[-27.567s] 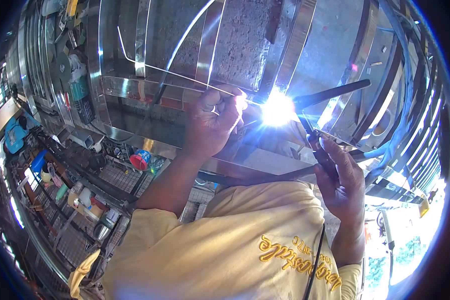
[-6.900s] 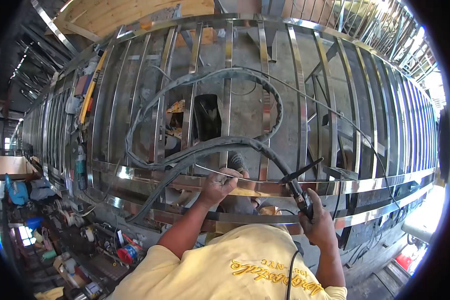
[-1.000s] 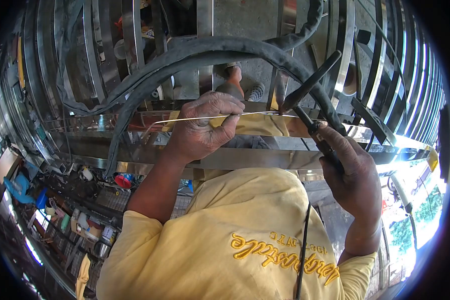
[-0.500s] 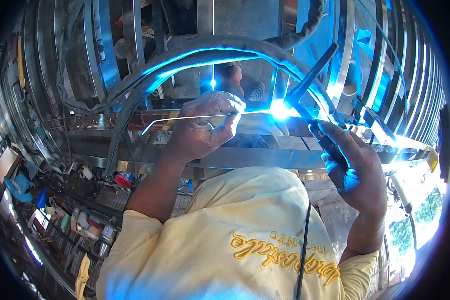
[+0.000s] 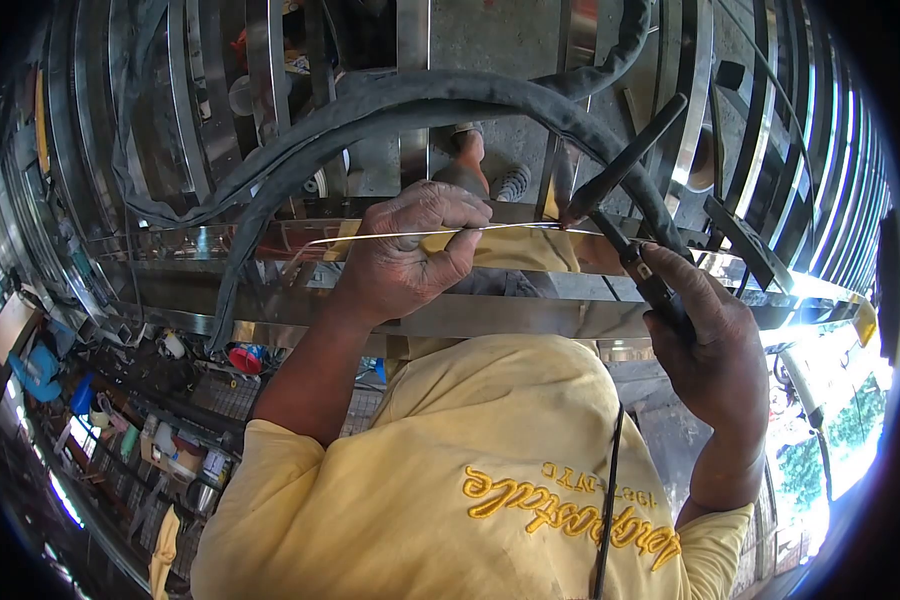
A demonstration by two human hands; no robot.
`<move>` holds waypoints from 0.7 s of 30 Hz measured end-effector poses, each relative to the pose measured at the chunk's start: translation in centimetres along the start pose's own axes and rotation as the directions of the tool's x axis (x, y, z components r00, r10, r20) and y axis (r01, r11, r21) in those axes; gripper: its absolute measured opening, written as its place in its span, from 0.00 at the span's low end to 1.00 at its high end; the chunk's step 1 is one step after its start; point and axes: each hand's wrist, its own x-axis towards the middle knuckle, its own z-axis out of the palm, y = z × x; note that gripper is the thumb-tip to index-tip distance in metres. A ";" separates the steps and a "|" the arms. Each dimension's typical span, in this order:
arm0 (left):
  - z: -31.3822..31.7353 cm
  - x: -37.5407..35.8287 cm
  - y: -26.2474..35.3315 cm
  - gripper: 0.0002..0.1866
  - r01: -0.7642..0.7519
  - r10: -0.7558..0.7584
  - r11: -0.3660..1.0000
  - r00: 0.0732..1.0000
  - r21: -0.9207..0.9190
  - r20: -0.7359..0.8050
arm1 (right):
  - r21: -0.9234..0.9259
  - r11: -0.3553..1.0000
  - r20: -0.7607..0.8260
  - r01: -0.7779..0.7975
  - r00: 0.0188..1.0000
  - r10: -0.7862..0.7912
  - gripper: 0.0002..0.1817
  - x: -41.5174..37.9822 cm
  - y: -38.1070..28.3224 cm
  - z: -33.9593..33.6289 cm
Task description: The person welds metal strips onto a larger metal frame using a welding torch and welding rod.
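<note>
Pinched between the thumb and fingers of my left hand (image 5: pixel 410 250) is a thin filler rod (image 5: pixel 370 236), its left end bent downward and its right tip close to the torch head. My right hand (image 5: pixel 708 325) is wrapped around the dark handle of a TIG welding torch (image 5: pixel 625 245). The torch's nozzle points down at a shiny metal bar (image 5: pixel 430 268) running across in front of me, and its long back cap slants up to the right. No arc shows at the tip. A thick dark cable sleeve (image 5: pixel 440 95) loops over the bars beyond my hands.
Upright metal bars (image 5: pixel 413 60) form a frame ahead, with more along both sides. A foot (image 5: pixel 470 150) shows below between bars. Cluttered tools and containers (image 5: pixel 185 455) lie at lower left. A thin black cord (image 5: pixel 610 490) hangs over my yellow shirt.
The bright blue-white arc at the torch tip has gone out, and the blue glare has vanished. The torch has shifted slightly; both hands keep their hold.
</note>
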 end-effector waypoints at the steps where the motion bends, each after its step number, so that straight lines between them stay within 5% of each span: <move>1: 0.0 0.0 0.0 0.07 -0.001 0.001 1.000 1.000 0.000 0.000 | 0.002 1.000 0.012 -0.011 1.000 0.011 0.35 0.0 -0.1 -0.1; 21: 0.1 0.0 -0.2 0.08 -0.028 0.028 1.000 1.000 0.007 -0.005 | 0.001 0.999 0.029 -0.054 0.998 0.054 0.34 -0.1 -0.5 -0.1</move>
